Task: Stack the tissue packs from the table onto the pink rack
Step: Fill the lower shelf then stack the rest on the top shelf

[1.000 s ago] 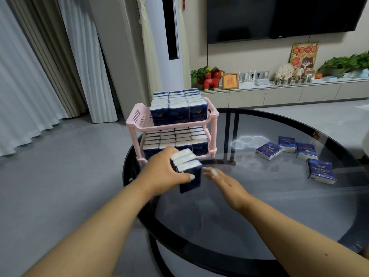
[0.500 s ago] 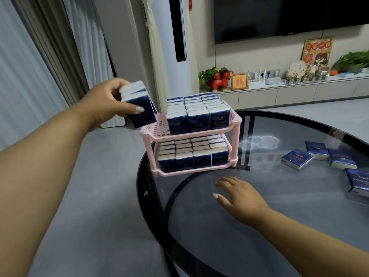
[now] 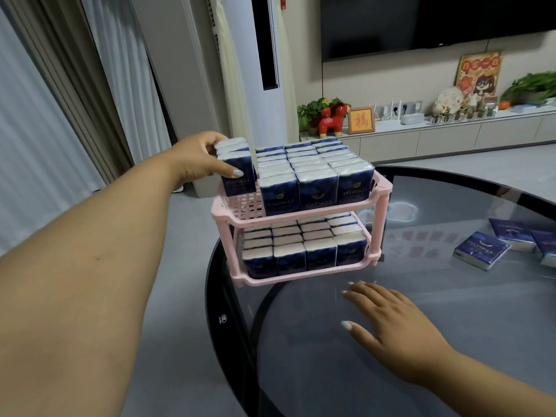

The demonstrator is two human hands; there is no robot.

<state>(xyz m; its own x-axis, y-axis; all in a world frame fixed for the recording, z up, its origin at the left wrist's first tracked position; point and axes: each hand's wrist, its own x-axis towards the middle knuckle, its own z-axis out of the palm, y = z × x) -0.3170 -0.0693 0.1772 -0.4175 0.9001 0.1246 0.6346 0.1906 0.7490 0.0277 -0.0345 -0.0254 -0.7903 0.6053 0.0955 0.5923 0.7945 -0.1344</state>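
Left hand gripping a small bunch of tissue packs, thumb across the front, upright over the empty left end of the pink rack's top tier. Right hand flat, fingers spread, on the glass table.

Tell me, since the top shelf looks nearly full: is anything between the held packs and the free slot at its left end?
Nothing visible. The left hand holds the tissue packs right above the bare left end of the pink rack, beside the packed rows.
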